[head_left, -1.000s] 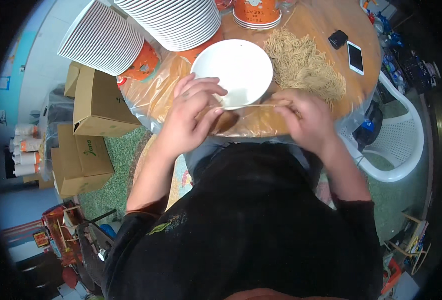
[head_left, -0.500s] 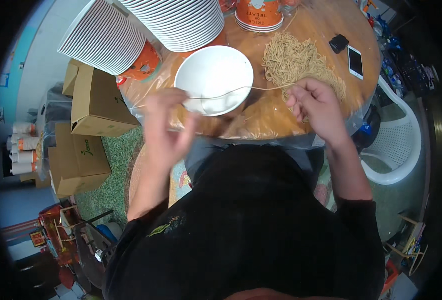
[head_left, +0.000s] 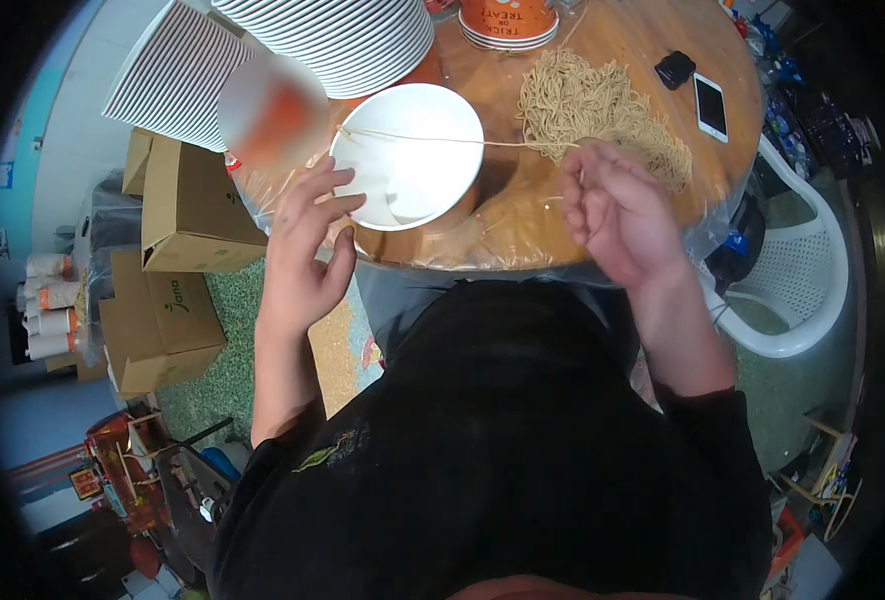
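A white paper bucket (head_left: 413,185) stands on the table with its open mouth toward me. Across that mouth runs a thin beige cord (head_left: 433,139), from the far left rim to my right hand (head_left: 623,215), whose fingers are pinched on it. Whether the cord passes through the bucket's wall at the left cannot be made out. My left hand (head_left: 308,235) is beside the bucket's near left rim, fingers apart and holding nothing. Just beyond my right hand lies a loose heap of beige cords (head_left: 603,110).
Tall stacks of nested white-rimmed buckets (head_left: 338,45) rise at the back left, and orange printed buckets (head_left: 508,22) at the back. A phone (head_left: 710,108) and a small black object (head_left: 675,69) lie right. Cardboard boxes (head_left: 188,210) sit left; a white plastic chair (head_left: 803,260) is right.
My left hand has come away from the cord, and its fingers have spread. The cord now crosses farther up the bucket's mouth, while my right hand keeps its pinch.
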Demonstrator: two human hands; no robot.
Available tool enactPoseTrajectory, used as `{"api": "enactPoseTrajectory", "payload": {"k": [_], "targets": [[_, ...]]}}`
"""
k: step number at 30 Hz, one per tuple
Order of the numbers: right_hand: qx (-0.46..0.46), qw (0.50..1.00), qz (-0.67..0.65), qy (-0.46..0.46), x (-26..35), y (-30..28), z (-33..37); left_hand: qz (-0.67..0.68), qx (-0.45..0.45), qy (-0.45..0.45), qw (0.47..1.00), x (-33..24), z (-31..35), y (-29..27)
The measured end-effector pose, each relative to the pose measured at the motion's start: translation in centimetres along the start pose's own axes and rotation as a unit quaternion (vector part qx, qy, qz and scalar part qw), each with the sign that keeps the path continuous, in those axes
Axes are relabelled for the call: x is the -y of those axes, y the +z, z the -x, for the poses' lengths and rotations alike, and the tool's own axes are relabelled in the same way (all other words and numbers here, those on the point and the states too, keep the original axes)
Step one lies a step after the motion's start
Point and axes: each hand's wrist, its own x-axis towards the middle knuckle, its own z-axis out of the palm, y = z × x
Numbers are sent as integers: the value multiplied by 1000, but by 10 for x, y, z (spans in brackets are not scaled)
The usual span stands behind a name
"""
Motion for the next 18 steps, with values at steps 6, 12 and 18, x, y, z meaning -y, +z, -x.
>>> {"api": "enactPoseTrajectory", "payload": {"k": [6,12,18], "targets": [[30,997,-72,24,-25,27,-5,77,-68,62,993,-56,-6,31],[67,990,-120,17,-35,38,-1,120,-20,-2,993,-84,-21,63],[73,987,-142,27,-39,31,5,133,-22,16,991,-80,-18,65]]}}
